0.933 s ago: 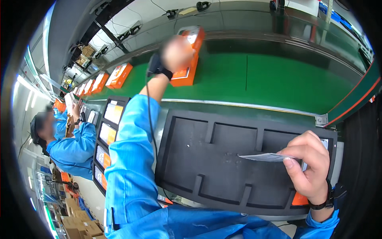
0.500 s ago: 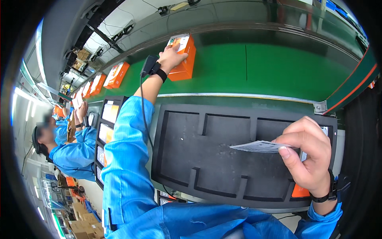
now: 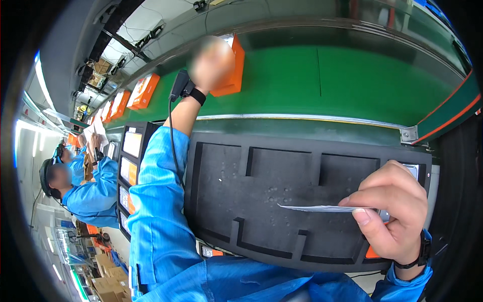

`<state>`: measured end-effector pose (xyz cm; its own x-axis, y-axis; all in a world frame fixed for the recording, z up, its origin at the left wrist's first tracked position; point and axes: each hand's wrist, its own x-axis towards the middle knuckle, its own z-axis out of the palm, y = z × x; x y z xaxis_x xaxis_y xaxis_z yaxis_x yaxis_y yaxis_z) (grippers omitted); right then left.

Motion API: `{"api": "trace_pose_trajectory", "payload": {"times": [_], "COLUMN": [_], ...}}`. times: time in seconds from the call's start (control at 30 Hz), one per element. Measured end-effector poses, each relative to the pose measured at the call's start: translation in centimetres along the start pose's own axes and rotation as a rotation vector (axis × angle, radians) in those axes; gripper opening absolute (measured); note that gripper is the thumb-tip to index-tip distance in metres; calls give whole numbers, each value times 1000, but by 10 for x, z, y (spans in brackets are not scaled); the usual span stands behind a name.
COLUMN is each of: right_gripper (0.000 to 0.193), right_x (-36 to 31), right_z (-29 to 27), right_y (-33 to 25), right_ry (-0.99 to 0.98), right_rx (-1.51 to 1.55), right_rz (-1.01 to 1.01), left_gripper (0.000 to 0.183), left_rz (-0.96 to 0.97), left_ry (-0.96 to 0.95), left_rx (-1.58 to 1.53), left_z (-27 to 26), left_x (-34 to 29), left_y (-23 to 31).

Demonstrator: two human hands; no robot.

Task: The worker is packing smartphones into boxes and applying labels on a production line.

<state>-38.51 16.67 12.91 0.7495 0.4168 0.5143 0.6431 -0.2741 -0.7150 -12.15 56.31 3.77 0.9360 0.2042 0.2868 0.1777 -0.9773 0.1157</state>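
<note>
My left hand [image 3: 214, 63] is stretched out at the upper middle and rests against an orange box [image 3: 233, 75] with a pale top. Its fingers are blurred, so their grip does not show. My right hand [image 3: 395, 211] pinches a thin stack of printed paper cards [image 3: 322, 208] between thumb and fingers, seen almost edge-on. The cards hover over a black tray [image 3: 282, 194] with several shallow compartments. Partly hidden by my right hand, an orange item [image 3: 372, 252] and a pale flat item [image 3: 412, 170] lie at the tray's right end.
A green conveyor belt [image 3: 282, 75] runs behind the tray, carrying several more orange boxes [image 3: 143, 91] at the left. A metal bracket [image 3: 409, 134] stands at the belt's near edge. Another black tray [image 3: 126, 176] holds printed items by a co-worker [image 3: 93, 194] in blue.
The cards have tipped from a slant to nearly edge-on, and my right hand has come slightly lower. My left hand stays at the orange box, its fingers now blurred. The view has shifted slightly.
</note>
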Motion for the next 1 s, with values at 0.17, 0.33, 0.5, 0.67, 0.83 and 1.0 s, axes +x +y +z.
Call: {"api": "trace_pose_trajectory", "payload": {"times": [0.17, 0.33, 0.5, 0.67, 0.83, 1.0], "right_gripper": [12, 11, 11, 11, 9, 11], "right_x": [-1, 5, 2, 4, 2, -2], "right_z": [3, 0, -2, -7, -17, -24], "right_y": [4, 0, 1, -3, 7, 21], "right_ry": [9, -3, 18, 16, 90, 207], "right_rx": [38, 1, 10, 33, -14, -9], "right_rz": [11, -47, 8, 34, 39, 142], "left_gripper": [77, 75, 82, 89, 88, 53], "left_rz": [-4, -19, 39, 46, -11, -245], "left_ry": [82, -90, -94, -175, -238, -667], "left_rx": [-2, -421, -54, 76, 73, -1593], "left_z": [-5, 3, 10, 29, 41, -3], "left_x": [4, 12, -8, -22, -7, -17], "left_y": [-10, -21, 25, 33, 56, 47]}}
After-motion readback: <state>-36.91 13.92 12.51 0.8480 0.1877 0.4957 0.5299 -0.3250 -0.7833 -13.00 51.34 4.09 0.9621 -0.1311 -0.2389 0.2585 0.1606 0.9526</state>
